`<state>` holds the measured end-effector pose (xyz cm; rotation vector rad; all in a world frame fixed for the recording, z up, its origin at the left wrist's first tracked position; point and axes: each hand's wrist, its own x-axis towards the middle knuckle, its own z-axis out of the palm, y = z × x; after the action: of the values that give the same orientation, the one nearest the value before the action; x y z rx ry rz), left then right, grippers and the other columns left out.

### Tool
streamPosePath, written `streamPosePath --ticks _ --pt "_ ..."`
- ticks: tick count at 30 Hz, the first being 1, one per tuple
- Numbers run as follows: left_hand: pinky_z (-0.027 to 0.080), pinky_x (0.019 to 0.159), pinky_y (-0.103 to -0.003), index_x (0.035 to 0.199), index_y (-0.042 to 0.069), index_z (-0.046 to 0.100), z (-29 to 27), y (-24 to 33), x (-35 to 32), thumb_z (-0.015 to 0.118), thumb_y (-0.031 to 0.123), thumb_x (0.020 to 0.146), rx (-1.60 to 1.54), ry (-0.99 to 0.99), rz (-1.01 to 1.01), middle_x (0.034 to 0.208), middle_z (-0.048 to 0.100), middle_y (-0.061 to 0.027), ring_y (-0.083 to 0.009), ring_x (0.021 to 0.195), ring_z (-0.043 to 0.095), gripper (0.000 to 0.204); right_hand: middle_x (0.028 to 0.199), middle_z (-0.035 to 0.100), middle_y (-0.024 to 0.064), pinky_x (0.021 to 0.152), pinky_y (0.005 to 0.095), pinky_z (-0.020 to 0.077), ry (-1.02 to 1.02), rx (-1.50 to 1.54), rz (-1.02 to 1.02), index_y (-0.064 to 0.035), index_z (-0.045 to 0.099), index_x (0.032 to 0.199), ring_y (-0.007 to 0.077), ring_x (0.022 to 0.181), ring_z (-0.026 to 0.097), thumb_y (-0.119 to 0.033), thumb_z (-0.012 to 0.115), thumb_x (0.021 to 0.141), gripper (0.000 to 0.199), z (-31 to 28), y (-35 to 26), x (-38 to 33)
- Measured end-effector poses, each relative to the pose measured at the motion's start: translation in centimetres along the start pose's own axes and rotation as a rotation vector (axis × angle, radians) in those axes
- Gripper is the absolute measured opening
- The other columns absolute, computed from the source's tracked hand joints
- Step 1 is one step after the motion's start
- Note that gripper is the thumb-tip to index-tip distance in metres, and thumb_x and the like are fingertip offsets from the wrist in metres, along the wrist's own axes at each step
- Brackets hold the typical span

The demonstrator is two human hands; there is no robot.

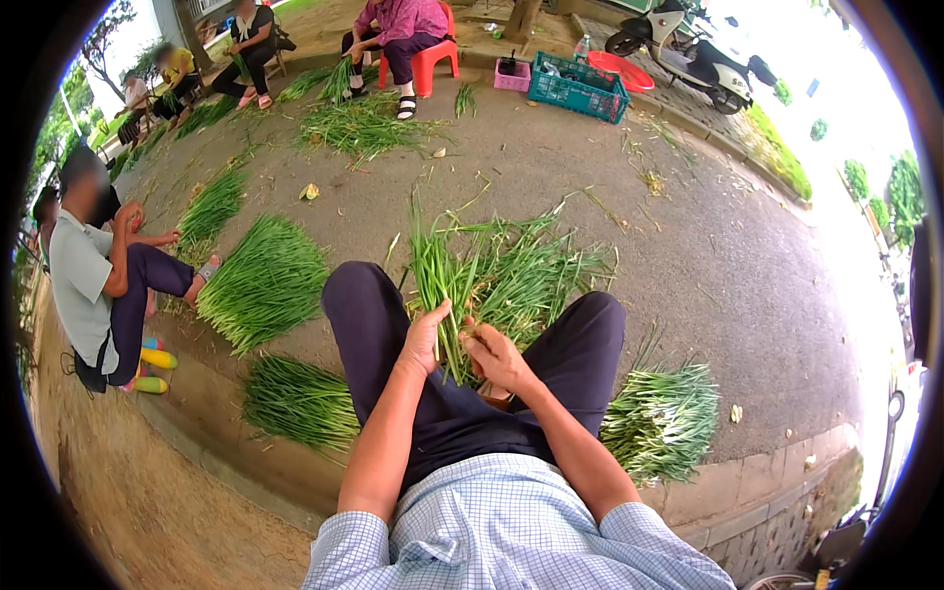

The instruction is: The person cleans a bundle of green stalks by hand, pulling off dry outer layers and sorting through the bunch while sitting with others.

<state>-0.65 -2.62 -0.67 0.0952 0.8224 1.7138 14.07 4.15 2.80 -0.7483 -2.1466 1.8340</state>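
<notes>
My left hand is closed around a bunch of long green chives, held between my knees with the leaf tips pointing away from me. Just right of the stems, my right hand has its fingers curled in a pinch. Whatever lies between those fingers is too small to make out. Beyond both hands a loose, tangled heap of chives spreads over the ground. Beside my right leg lies a tidier pile of chives with pale stem ends showing. A dark green pile rests left of my left leg.
A larger chive pile lies further left, near a seated person. Other people sit at the far left, one on a red chair, with chives before them. A teal crate, a pink basket and a scooter stand at the back.
</notes>
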Motion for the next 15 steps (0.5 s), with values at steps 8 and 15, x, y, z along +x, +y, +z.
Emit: streamPosePath --ticks 8,15 --pt "0.051 0.058 -0.029 0.105 0.001 0.058 0.7 0.3 -0.5 0.053 0.025 0.091 0.029 0.066 0.043 0.082 0.063 -0.0093 -0.0175 0.071 0.062 0.028 0.068 0.055 0.0053 0.054 0.0291 0.0486 -0.082 0.948 0.031 -0.0032 0.052 0.088 0.0160 0.057 0.055 -0.017 0.055 0.089 0.014 -4.0 -0.1 -1.0" --pt "0.051 0.056 -0.027 0.103 0.004 0.059 0.9 0.2 -0.4 0.055 0.021 0.090 0.041 0.079 0.083 0.082 0.063 -0.0081 -0.0170 0.069 0.063 0.022 0.071 0.062 0.0118 0.059 0.0327 0.0487 0.355 -0.448 -0.091 0.0019 0.060 0.091 0.0227 0.062 0.060 -0.010 0.062 0.075 0.019 -3.2 4.2 -0.2"
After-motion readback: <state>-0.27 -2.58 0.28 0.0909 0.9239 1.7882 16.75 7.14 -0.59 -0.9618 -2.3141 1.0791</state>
